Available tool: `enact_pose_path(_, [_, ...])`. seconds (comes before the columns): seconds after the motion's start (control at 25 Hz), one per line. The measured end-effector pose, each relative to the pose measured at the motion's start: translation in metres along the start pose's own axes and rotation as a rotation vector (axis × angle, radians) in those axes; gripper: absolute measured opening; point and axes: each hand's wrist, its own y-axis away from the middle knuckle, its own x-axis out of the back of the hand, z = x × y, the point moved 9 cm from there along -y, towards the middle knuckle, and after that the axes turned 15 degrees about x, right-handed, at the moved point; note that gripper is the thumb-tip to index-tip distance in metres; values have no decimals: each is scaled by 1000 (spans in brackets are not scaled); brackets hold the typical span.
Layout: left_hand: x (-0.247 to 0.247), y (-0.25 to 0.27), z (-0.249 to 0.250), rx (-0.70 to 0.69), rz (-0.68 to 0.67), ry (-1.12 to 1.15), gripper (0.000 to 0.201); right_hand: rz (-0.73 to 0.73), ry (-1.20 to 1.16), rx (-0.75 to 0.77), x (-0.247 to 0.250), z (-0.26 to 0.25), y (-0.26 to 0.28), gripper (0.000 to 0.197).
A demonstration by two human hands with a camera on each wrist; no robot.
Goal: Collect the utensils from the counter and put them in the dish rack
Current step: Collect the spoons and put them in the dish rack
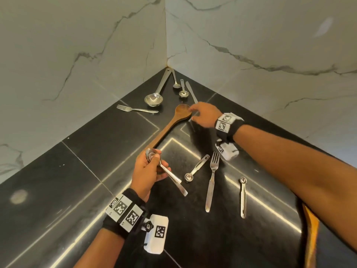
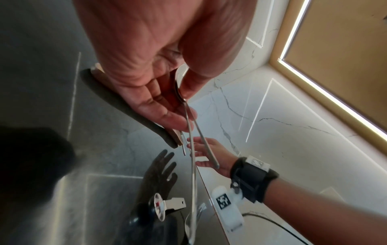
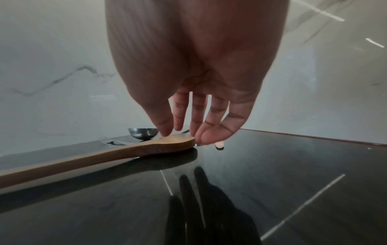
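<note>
A person's left hand (image 1: 148, 171) pinches two metal spoons (image 1: 166, 171) above the black counter (image 1: 58, 190) while the right hand (image 1: 202, 115), fingers extended, touches the wooden spoon (image 1: 170, 124) bowl lying there, which may skid on the glossy surface; no dish rack is visible.

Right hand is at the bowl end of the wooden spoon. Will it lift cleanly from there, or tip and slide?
Likely stiff: the wooden spoon looks solid. Its long handle may sag from a grip by the right hand at the bowl. The counter looks glossy, so it could slide.
</note>
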Motion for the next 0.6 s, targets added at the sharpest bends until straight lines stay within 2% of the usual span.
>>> enact_pose_path(0.16, [0,-17,12,31,15,21,18,3,60,49,1,3,-69,42])
enact_pose_path(0.36, [14,-25,21,52,41,33,18,-152,236,91,-9,6,-127,47])
enact_pose_path(0.48, [26,-25,22,61,71,60,16,-164,312,85,-7,7,-143,45])
enact_pose_path(0.6, [33,-25,17,77,83,82,15,-91,390,98,-2,3,-145,39])
